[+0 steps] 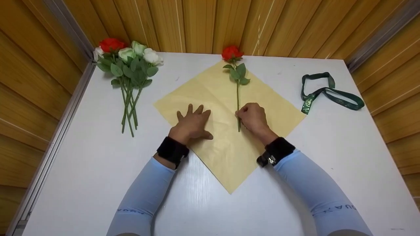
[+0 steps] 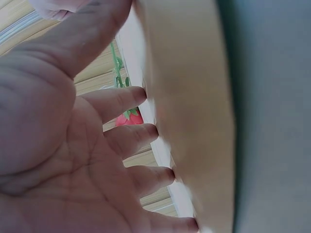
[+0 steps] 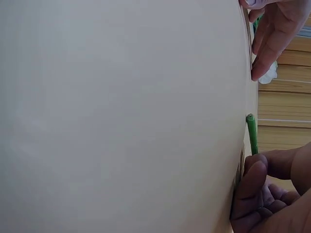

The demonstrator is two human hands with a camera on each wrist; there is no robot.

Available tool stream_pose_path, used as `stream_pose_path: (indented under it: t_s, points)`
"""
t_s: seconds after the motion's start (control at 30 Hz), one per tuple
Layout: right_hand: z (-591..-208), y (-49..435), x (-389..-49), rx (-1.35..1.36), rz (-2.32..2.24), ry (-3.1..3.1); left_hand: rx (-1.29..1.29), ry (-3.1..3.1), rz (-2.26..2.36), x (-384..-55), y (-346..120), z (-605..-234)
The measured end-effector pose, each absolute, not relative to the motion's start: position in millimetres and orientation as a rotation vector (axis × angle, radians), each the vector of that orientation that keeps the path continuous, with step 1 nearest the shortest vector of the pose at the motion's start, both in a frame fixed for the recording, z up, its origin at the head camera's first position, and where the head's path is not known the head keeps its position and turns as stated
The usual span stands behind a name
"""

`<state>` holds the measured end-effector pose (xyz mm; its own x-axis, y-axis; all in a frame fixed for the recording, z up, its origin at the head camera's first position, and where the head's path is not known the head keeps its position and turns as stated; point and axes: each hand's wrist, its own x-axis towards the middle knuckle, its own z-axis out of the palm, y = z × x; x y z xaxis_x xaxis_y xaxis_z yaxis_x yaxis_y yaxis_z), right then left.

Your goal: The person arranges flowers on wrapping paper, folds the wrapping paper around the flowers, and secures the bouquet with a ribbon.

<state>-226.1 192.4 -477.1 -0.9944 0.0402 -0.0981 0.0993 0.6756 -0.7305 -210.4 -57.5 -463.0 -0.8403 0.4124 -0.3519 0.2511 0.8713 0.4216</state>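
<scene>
A single red rose (image 1: 232, 53) with green leaves lies on a square sheet of tan wrapping paper (image 1: 226, 157), its bloom at the paper's far corner. My right hand (image 1: 254, 117) pinches the rose's stem near its lower end. In the right wrist view the cut tip of the stem (image 3: 251, 131) sticks out past the thumb and finger. On the left half of the paper my left hand (image 1: 193, 124) rests with fingers spread. The left wrist view shows its fingertips (image 2: 141, 94) touching the sheet.
Several white, pale green and red roses (image 1: 131, 65) lie bunched at the table's back left. A dark green ribbon (image 1: 344, 98) lies loosely looped at the right, its end by the paper's right corner. Wood-patterned panels (image 1: 197, 26) stand behind the white table (image 1: 82, 170).
</scene>
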Motion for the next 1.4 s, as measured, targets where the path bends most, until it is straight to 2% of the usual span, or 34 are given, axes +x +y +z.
stream_pose_path:
  t_s: [0.97,1.4]
  points:
    - [-482.3,195.1,-229.0,0.170,-1.038,2.954,0.477,2.585,0.500,-209.5,-57.0,-462.6]
    - [-481.1,194.9,-229.6,0.155,-1.111,2.891,0.484,2.592,0.470,-211.5,-56.2,-462.5]
